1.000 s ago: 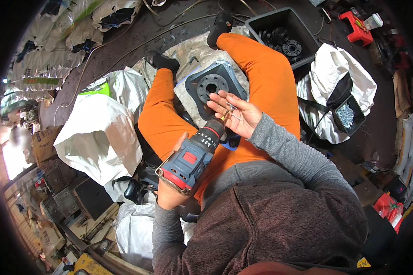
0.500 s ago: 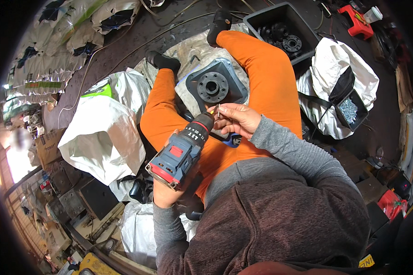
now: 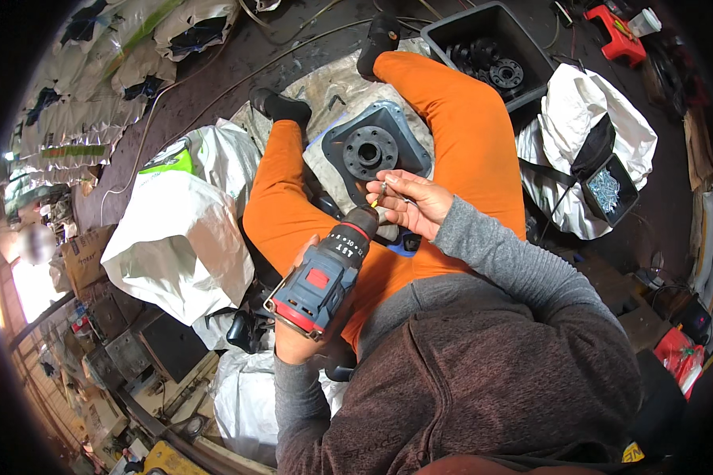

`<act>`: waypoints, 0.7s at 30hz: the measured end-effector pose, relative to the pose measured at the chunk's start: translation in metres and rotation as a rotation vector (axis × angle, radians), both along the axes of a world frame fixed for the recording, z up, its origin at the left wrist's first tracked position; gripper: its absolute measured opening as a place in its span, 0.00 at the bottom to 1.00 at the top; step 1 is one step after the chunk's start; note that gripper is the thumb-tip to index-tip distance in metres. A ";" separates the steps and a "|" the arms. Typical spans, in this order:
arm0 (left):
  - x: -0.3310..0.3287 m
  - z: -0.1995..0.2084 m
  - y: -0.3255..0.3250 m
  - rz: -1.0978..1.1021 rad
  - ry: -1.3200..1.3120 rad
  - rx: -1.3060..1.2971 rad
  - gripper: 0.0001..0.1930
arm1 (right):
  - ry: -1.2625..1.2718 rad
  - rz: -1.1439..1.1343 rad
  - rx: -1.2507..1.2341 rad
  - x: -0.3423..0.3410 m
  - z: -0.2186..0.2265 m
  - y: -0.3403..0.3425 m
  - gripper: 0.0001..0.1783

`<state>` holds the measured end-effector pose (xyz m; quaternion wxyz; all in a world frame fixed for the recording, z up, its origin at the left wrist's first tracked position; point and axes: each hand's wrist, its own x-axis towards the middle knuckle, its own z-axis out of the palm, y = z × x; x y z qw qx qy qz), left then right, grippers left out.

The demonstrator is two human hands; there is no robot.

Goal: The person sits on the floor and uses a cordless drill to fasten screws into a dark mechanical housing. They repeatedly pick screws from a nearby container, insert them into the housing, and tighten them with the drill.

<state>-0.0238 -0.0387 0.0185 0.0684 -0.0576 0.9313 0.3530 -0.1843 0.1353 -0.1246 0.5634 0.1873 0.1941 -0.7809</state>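
Note:
A grey and red cordless drill point(image 3: 318, 279) points away from me, gripped from beneath by my left hand point(image 3: 295, 345). Its short bit with a yellow band point(image 3: 375, 203) reaches toward my right hand point(image 3: 421, 204). There the thumb and fingers pinch small metal screws point(image 3: 383, 190), partly hidden by the fingers. Just beyond lies a dark round flange point(image 3: 370, 153) with a central hub and a ring of holes. It sits in a grey square tray point(image 3: 413, 127) between my legs.
At the far right a large grey bin point(image 3: 537, 59) holds more dark flanges point(image 3: 505, 74). A small dark box of silvery screws point(image 3: 605, 190) stands against a white sack point(image 3: 572, 95). Another white sack point(image 3: 166, 229) stands left of my leg. A red stool point(image 3: 614, 38) and cables lie farther off.
The drill has shifted slightly right and toward me. My right hand's fingers have risen a little and spread, and the held screws now show beside the bit tip.

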 end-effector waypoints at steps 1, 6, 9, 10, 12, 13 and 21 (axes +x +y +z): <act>0.000 -0.001 -0.001 0.000 -0.002 0.003 0.21 | 0.003 -0.001 -0.005 0.000 -0.001 0.000 0.13; -0.008 -0.001 -0.003 -0.004 0.029 -0.019 0.25 | -0.001 -0.011 0.022 0.000 0.000 -0.002 0.12; -0.009 0.007 0.003 0.042 -0.011 -0.046 0.27 | 0.071 0.037 0.114 0.000 0.002 -0.006 0.12; -0.010 0.009 0.004 0.049 -0.028 -0.065 0.28 | 0.100 0.061 0.134 -0.001 0.001 -0.005 0.12; -0.011 0.013 0.001 0.005 -0.094 -0.084 0.29 | 0.158 0.113 0.163 -0.003 -0.001 -0.005 0.12; -0.013 0.014 0.001 0.022 -0.112 -0.067 0.29 | 0.177 0.127 0.152 -0.003 -0.002 -0.005 0.13; -0.033 0.005 -0.019 -0.107 0.132 -0.208 0.16 | 0.137 0.071 0.210 -0.005 -0.015 0.012 0.19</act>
